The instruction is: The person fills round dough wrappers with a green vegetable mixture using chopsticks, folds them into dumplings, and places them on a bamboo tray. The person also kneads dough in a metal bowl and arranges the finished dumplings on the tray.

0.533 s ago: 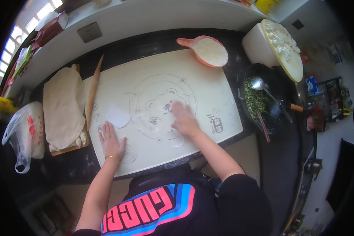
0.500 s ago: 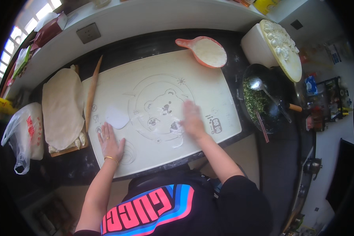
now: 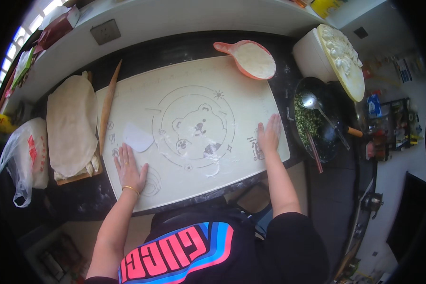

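Observation:
My left hand [image 3: 131,170] lies flat near the left edge of a pale kneading mat [image 3: 184,184] printed with a bear. Its fingertips reach a white dough scraper [image 3: 138,138]. At the mat's right edge, my right hand [image 3: 269,135] rests with fingers stretched out and holds nothing. White flour [image 3: 214,163] is smeared across the mat's middle, over the bear print. A red scoop of flour [image 3: 254,59] stands at the far right corner of the mat. Along the left edge lies a wooden rolling pin [image 3: 110,109], tapered at both ends.
Left of the mat, a sheet of dough [image 3: 72,125] covers a board holding pale pieces, beside a plastic bag [image 3: 32,154]. On the right stand a black pan [image 3: 329,137] of chopped greens with a metal spoon and chopsticks, and a white bin [image 3: 312,54] whose lid carries dumplings.
My right hand has moved from the mat's middle to its right edge, and the flour there is spread thinner. My left hand stays by the scraper.

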Tool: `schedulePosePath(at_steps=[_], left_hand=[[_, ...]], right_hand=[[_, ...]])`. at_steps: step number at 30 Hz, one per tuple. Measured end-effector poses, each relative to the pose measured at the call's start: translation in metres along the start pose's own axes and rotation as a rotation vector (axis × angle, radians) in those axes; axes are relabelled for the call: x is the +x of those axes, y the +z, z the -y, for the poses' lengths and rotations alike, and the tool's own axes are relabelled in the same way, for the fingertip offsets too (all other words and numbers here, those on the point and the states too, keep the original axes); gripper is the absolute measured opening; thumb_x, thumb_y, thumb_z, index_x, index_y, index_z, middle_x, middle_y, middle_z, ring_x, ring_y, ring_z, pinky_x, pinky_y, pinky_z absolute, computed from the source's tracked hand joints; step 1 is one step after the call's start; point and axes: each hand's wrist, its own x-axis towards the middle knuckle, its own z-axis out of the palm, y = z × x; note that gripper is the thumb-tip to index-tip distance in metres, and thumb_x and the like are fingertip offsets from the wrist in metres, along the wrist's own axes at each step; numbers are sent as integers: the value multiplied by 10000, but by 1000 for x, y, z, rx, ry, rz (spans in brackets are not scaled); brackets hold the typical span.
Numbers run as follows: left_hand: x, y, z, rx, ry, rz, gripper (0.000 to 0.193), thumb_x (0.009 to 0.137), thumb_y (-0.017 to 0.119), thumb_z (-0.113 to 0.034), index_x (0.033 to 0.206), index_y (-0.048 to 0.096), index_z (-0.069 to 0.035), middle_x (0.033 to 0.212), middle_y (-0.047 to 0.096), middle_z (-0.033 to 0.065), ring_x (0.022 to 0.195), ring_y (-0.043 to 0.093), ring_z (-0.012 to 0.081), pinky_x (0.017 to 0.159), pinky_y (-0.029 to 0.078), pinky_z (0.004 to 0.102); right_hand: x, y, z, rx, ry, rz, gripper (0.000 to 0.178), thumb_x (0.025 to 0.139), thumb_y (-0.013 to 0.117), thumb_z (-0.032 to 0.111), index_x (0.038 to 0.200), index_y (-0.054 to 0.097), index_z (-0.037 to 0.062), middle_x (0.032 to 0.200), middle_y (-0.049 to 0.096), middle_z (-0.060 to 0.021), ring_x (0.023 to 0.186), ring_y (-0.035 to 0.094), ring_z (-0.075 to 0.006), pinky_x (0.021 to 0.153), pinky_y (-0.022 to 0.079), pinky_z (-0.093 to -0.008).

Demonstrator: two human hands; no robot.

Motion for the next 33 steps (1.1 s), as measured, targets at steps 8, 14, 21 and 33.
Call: schedulePosePath(at_steps=[8, 14, 21, 33], left_hand=[[-11, 0, 11, -7, -24, 37, 788, 787, 521, -364, 1369, 154, 19, 1450, 127, 154, 1350, 82, 282, 1084, 24, 434], [-10, 2, 13, -11, -28, 37, 794, 785, 529, -383, 1364, 169, 23, 1450, 131, 149, 1348, 91, 277, 1084, 36, 431], [-17, 1, 19, -39, -39, 23, 793, 791, 517, -398, 1363, 170, 29, 1451, 129, 148, 1348, 88, 274, 1085, 34, 430], [-18, -8, 29, -27, -51, 53, 792, 795, 509, -406, 1360, 170, 34, 1451, 125, 150, 1349, 82, 278, 1085, 34, 438]], right_hand=[[3, 11, 14, -129, 16, 15, 653, 872, 445, 334, 1347, 210, -47, 1419, 203, -197, 1333, 150, -298, 1083, 98, -405], [19, 40, 113, -44, -290, 164, 654, 860, 462, 328, 1345, 225, -40, 1418, 208, -191, 1329, 168, -282, 1083, 122, -399], [-81, 3, 168, 20, -751, 469, 868, 769, 545, 476, 1371, 159, -16, 1446, 136, -164, 1347, 113, -278, 1080, 93, -447], [-59, 40, 262, 18, -679, 370, 859, 791, 461, 551, 1388, 137, 25, 1456, 103, -151, 1358, 47, -248, 1075, 19, -481]])
